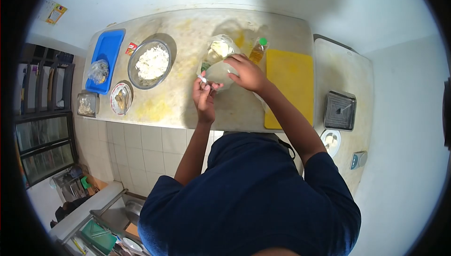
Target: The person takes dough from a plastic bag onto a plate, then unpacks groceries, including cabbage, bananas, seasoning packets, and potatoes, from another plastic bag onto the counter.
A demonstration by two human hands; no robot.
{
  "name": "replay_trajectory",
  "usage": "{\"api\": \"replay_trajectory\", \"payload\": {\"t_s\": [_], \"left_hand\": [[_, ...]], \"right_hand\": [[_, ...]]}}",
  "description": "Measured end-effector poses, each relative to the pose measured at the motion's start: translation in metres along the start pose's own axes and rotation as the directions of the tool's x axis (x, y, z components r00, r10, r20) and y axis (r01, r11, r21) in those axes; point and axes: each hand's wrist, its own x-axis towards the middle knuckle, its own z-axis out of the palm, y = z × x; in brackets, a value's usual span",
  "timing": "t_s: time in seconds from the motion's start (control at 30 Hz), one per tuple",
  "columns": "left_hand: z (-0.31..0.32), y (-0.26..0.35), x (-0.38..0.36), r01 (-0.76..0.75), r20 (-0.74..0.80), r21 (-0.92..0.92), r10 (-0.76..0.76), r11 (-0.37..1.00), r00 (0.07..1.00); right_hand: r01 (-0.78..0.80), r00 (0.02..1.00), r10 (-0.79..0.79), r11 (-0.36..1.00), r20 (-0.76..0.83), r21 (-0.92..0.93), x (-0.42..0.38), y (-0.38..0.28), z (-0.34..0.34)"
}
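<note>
A clear plastic bag (220,74) lies on the counter in front of me, with pale, cabbage-like vegetables (221,48) and something green inside. My left hand (205,97) is closed on the bag's near-left edge, where a white twisted end (202,78) sticks up between the fingers. From the right, my right hand (247,72) curls its fingers over the bag's other side and grips the plastic. Just beyond that hand stands a bottle (257,52) of amber liquid with a green cap. A yellow cutting board (290,89) is beside my right forearm.
To the left are a glass bowl (151,63) of white crumbly food, a small red packet (131,48), a plate with a spoon (121,99), a blue tray (107,52) and a square container (87,104). On the right side table sit a black tray (340,110), a white plate (330,143) and a scale (359,160).
</note>
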Motion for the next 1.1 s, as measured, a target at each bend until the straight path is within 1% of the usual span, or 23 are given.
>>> {"api": "replay_trajectory", "payload": {"t_s": [0.07, 0.17, 0.27, 0.37, 0.47, 0.5, 0.6, 0.7, 0.8, 0.87, 0.9, 0.97, 1.0, 1.07, 1.1], "left_hand": [[0.009, 0.008, -0.002, 0.013, -0.041, 0.016, -0.012, 1.000, 0.999], [0.011, 0.008, -0.001, -0.010, -0.069, 0.037, 0.012, 0.999, 0.998], [0.004, 0.000, -0.004, -0.013, -0.061, 0.095, 0.019, 0.995, 0.998], [0.004, -0.003, -0.006, -0.022, -0.051, 0.135, 0.029, 0.991, 0.998], [0.012, 0.000, -0.009, -0.046, -0.047, 0.110, 0.051, 0.993, 0.998], [0.014, 0.002, -0.009, -0.056, -0.042, 0.091, 0.060, 0.994, 0.997], [0.011, -0.001, -0.007, -0.105, -0.050, 0.182, 0.115, 0.978, 0.992], [0.010, 0.001, -0.008, -0.069, -0.073, 0.293, 0.095, 0.954, 0.993], [0.005, -0.007, -0.011, 0.032, -0.087, 0.342, -0.002, 0.939, 0.996], [0.005, -0.015, -0.012, 0.043, -0.123, 0.361, 0.002, 0.932, 0.992], [0.006, -0.020, -0.015, 0.053, -0.140, 0.371, 0.000, 0.927, 0.990], [0.006, -0.027, -0.020, 0.091, -0.159, 0.365, -0.034, 0.927, 0.987], [0.006, -0.030, -0.022, 0.110, -0.170, 0.361, -0.051, 0.926, 0.984], [0.002, -0.035, -0.020, 0.102, -0.230, 0.284, -0.036, 0.953, 0.972], [0.002, -0.035, -0.017, 0.094, -0.260, 0.245, -0.029, 0.965, 0.965]], "right_hand": [[-0.009, 0.988, 0.049, 0.964, 0.144, -0.265, 0.015, -0.008, 0.005], [-0.168, 0.921, 0.258, 0.939, 0.292, -0.300, 0.028, -0.010, 0.013], [-0.170, 0.851, 0.360, 0.877, 0.382, -0.448, 0.031, -0.001, 0.026], [-0.148, 0.803, 0.421, 0.827, 0.422, -0.542, 0.039, -0.001, 0.030], [-0.186, 0.840, 0.408, 0.837, 0.359, -0.515, 0.037, 0.017, 0.049], [-0.179, 0.840, 0.397, 0.846, 0.369, -0.502, 0.038, 0.016, 0.050], [-0.167, 0.851, 0.366, 0.868, 0.377, -0.467, 0.036, 0.012, 0.051], [-0.159, 0.871, 0.331, 0.889, 0.363, -0.430, 0.033, 0.007, 0.049], [-0.142, 0.884, 0.296, 0.907, 0.360, -0.397, 0.035, 0.000, 0.043], [-0.117, 0.901, 0.262, 0.914, 0.344, -0.389, 0.039, -0.011, 0.036], [-0.100, 0.894, 0.267, 0.901, 0.360, -0.422, 0.041, -0.017, 0.034], [-0.064, 0.879, 0.280, 0.871, 0.386, -0.487, 0.048, -0.028, 0.030], [-0.083, 0.884, 0.289, 0.871, 0.368, -0.485, 0.051, -0.033, 0.025], [-0.118, 0.893, 0.305, 0.868, 0.331, -0.482, 0.055, -0.042, 0.015], [-0.181, 0.896, 0.323, 0.892, 0.304, -0.415, 0.056, -0.042, 0.009]]}}
